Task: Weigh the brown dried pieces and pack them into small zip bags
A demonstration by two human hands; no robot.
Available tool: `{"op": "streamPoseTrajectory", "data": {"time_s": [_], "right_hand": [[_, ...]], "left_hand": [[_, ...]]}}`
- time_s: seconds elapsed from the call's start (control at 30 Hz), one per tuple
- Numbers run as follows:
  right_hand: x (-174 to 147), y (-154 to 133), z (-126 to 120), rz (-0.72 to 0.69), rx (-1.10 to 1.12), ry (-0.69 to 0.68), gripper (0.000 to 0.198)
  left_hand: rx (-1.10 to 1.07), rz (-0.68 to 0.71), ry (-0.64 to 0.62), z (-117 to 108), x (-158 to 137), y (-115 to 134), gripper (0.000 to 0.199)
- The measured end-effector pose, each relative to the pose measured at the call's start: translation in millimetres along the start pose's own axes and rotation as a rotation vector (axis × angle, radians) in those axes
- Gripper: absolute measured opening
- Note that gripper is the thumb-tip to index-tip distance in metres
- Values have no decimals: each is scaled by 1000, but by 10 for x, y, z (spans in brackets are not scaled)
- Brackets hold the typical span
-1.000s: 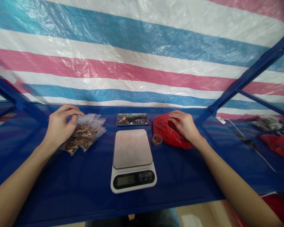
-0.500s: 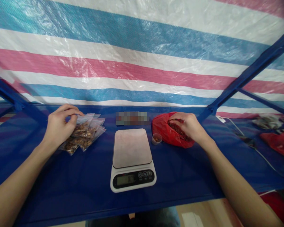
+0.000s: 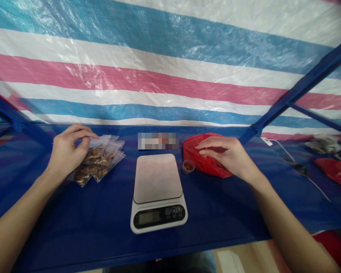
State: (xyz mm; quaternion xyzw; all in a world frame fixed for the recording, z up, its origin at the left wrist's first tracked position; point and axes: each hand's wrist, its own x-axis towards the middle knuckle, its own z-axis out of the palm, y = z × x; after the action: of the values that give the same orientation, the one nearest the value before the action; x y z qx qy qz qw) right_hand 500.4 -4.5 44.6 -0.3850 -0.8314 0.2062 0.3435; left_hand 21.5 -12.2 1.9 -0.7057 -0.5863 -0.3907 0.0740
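My left hand (image 3: pixel 69 149) rests at the left over a small pile of clear zip-lock bags (image 3: pixel 104 159) filled with brown dried pieces. Its thumb and fingers curl together at the upper edge of a bag. On the right, my right hand (image 3: pixel 229 153) hovers over a red plastic bag (image 3: pixel 194 149), thumb and forefinger nearly pinched; anything between them is too small to make out. The hand covers much of the bag's mouth. Beside the red bag stands a small clear cup (image 3: pixel 188 167) with a few brownish bits inside. Between my hands sits a white kitchen scale (image 3: pixel 158 182), its display reading about 0.0.
A blurred-out flat item (image 3: pixel 158 141) lies behind the scale. Blue metal bars (image 3: pixel 284 94) slope up at both sides of the blue table (image 3: pixel 108 235). A striped plastic sheet (image 3: pixel 159 83) hangs behind. Far right are a white cable (image 3: pixel 284 151) and another red bag (image 3: pixel 337 170).
My right hand has lifted out of the red bag's mouth and shifted slightly, fingertips drawn together above it. My left hand stays at the zip-lock bags. The view has tilted a little.
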Motion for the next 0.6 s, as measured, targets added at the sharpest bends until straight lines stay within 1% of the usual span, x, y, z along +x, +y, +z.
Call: {"op": "streamPoseTrajectory", "data": {"time_s": [0.13, 0.23, 0.4, 0.6], "right_hand": [[-6, -108, 166, -67, 82, -152, 11], [-9, -109, 224, -84, 65, -205, 12], [-14, -111, 275, -110, 14, -245, 14], [-35, -99, 320, -147, -34, -235, 16]], "left_hand": [[7, 25, 3, 10, -12, -36, 28], [-2, 34, 1, 14, -12, -45, 28], [1, 49, 2, 7, -7, -23, 29], [9, 63, 10, 6, -11, -39, 30]]}}
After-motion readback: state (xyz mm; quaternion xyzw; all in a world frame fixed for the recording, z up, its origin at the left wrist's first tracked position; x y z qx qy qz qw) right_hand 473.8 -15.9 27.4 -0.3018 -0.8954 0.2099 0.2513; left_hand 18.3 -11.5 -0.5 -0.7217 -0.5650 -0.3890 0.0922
